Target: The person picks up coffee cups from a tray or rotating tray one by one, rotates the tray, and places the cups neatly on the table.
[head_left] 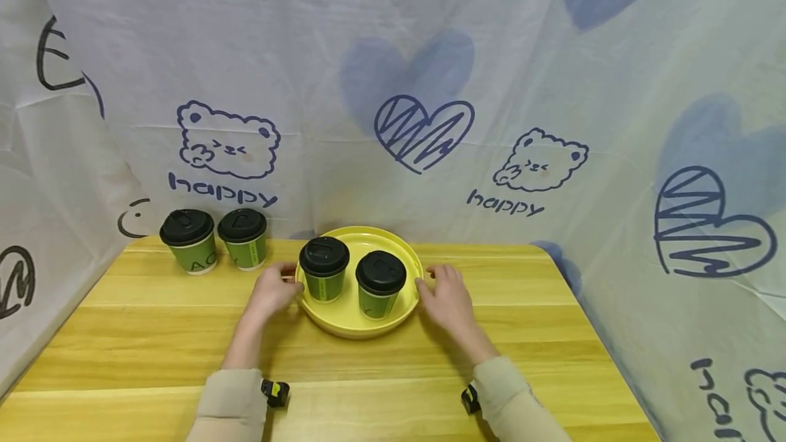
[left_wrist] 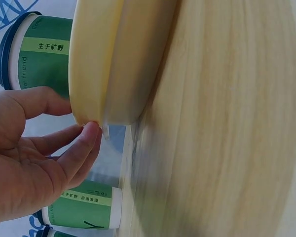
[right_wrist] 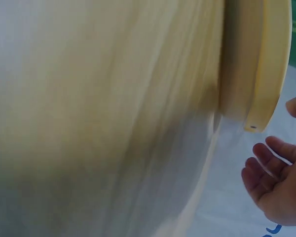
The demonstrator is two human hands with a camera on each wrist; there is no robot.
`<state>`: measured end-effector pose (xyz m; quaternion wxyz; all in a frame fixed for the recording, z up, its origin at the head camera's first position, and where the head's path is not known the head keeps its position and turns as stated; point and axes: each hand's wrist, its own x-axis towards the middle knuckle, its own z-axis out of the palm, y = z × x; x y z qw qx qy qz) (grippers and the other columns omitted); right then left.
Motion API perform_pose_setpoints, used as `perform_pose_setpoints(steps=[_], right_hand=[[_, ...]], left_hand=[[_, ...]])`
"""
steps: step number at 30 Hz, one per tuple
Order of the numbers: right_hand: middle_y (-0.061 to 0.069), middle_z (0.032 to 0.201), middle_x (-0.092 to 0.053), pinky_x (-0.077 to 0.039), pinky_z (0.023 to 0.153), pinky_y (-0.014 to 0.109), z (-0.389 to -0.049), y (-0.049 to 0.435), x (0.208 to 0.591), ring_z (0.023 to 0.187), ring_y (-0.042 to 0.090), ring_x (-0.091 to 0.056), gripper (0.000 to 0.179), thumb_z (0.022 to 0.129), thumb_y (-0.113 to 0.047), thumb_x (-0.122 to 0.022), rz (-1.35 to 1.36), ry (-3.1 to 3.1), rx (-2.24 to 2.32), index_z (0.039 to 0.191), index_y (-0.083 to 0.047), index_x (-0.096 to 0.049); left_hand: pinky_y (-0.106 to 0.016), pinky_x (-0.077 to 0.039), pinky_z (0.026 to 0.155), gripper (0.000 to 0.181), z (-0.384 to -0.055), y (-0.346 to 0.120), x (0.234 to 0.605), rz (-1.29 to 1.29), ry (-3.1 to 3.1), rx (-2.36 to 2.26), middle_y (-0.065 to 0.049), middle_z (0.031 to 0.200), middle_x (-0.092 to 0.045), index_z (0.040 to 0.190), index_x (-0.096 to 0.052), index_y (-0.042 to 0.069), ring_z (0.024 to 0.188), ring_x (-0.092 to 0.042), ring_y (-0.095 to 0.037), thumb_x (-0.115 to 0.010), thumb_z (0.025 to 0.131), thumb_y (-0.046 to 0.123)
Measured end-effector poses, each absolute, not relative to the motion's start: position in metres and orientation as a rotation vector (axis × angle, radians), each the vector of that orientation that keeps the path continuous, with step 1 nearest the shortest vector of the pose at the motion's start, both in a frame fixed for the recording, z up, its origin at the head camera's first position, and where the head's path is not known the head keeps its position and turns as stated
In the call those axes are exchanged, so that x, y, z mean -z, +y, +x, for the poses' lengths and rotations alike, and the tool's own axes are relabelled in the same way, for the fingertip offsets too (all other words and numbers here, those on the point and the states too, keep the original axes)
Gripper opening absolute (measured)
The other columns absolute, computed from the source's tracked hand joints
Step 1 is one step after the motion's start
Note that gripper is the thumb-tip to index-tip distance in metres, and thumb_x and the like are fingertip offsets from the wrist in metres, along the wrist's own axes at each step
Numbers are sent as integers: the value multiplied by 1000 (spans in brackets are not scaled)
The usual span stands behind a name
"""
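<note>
A round yellow tray (head_left: pixel 368 240) bears two green paper cups with black lids, a left cup (head_left: pixel 324 271) and a right cup (head_left: pixel 379 285). At the tray's left side, my left hand (head_left: pixel 274 292) pinches the rim; in the left wrist view the thumb lies by the upper edge and the fingertips (left_wrist: pixel 91 129) touch the outer side. My right hand (head_left: pixel 450 299) is by the tray's right side. The right wrist view shows its fingers (right_wrist: pixel 261 155) loosely bent, with a small gap to the tray wall (right_wrist: pixel 269 64).
Two more lidded green cups, one at the far left (head_left: pixel 192 244) and one beside it (head_left: pixel 243 241), stand near the back edge of the wooden table (head_left: pixel 368 387). A printed white cloth (head_left: pixel 319 87) hangs directly behind the table and along its sides.
</note>
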<state>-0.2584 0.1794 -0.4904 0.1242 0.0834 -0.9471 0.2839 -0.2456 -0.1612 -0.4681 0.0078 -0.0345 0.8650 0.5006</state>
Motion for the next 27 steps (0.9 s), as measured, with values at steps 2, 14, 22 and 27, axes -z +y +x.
perform_pose_setpoints(steps=[2, 14, 22, 27], right_hand=[[18, 121, -63, -49, 99, 52, -263, 182, 490, 117, 37, -56, 45, 102, -35, -60, 287, -2773, -690, 126, 2, -64], [10, 115, -62, -48, 96, 47, -281, 186, 488, 114, 31, -55, 42, 103, -47, -56, 397, -2889, -334, 112, -6, -64], [10, 108, -59, -48, 92, 46, -284, 184, 494, 104, 29, -54, 35, 102, -41, -56, 442, -2915, -263, 105, -7, -60], [11, 108, -58, -47, 88, 46, -284, 184, 496, 102, 30, -53, 30, 102, -34, -52, 468, -2923, -249, 106, -5, -60]], left_hand=[[-41, -52, 97, 54, -246, -161, 468, -104, 2707, -1561, -34, 136, -59, 139, -52, -16, 120, -61, -43, -62, 88, -2], [-43, -53, 97, 55, -247, -162, 472, -100, 2725, -1551, -34, 135, -59, 139, -52, -16, 119, -61, -43, -62, 87, -1], [-45, -53, 98, 54, -245, -161, 472, -104, 2719, -1560, -35, 136, -58, 140, -52, -16, 120, -61, -43, -61, 88, -1], [-43, -53, 96, 55, -245, -161, 472, -104, 2721, -1561, -34, 137, -58, 140, -51, -16, 120, -61, -43, -61, 88, -2]])
